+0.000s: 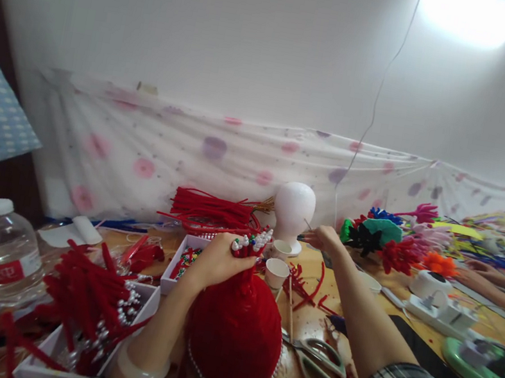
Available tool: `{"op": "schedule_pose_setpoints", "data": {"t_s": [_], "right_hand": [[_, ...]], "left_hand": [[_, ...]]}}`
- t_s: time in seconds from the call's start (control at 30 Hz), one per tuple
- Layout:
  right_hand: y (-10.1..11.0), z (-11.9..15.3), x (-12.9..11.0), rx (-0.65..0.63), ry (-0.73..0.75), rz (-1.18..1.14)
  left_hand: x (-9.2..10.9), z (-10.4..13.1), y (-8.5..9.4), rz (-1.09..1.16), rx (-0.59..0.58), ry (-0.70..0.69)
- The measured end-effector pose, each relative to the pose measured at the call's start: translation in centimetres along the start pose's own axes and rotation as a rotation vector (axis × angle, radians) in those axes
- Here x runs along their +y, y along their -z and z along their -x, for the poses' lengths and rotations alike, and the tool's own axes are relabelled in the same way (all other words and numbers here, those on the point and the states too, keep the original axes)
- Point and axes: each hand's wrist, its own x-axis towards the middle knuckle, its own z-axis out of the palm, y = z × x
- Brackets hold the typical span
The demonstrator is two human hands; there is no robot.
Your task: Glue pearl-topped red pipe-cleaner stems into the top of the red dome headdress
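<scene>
My left hand (215, 259) is closed around the neck of a bunch of red fuzzy stems tipped with white, green and blue beads (253, 242). This bunch rises from the top of a red dome-shaped hat (232, 342), whose lower edge carries a string of pearl beads. Farther out, my right hand (323, 237) is beside the white foam head (294, 209), fingers pinched on what looks like a thin stick (307, 224). Two paper cups (276, 273) stand between the hands. Green-handled scissors (323, 371) lie right of the hat.
Boxes of red stems and beads (147, 310) and a water bottle (8, 257) crowd the left. Red pipe cleaners (214, 210) lie at the back. To the right are fuzzy flowers (399, 241), a power strip (443, 312), a green socket block (481, 373) and another person's arms (503, 292).
</scene>
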Motion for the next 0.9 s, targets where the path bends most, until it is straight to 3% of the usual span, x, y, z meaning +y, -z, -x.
{"op": "schedule_pose_setpoints", "data": {"t_s": [0.27, 0.47, 0.63, 0.77, 0.9], "right_hand": [[1.5, 0.8, -0.3, -0.099, -0.005, -0.2], [-0.3, 3.0, 1.6, -0.222, -0.049, -0.076], [-2.2, 4.8, 2.3, -0.248, -0.059, 0.047], [-3.1, 6.8, 1.7, -0.186, -0.038, 0.114], [-1.4, 8.9, -0.1, 0.021, 0.045, 0.089]], "left_hand": [[0.7, 0.1, 0.1, -0.001, 0.012, -0.014], [0.7, 0.1, 0.0, 0.009, 0.015, 0.009], [0.7, 0.0, -0.1, 0.012, 0.008, 0.026], [0.7, 0.0, -0.1, 0.012, 0.019, 0.031], [0.6, 0.0, -0.1, -0.003, 0.026, 0.04]]}}
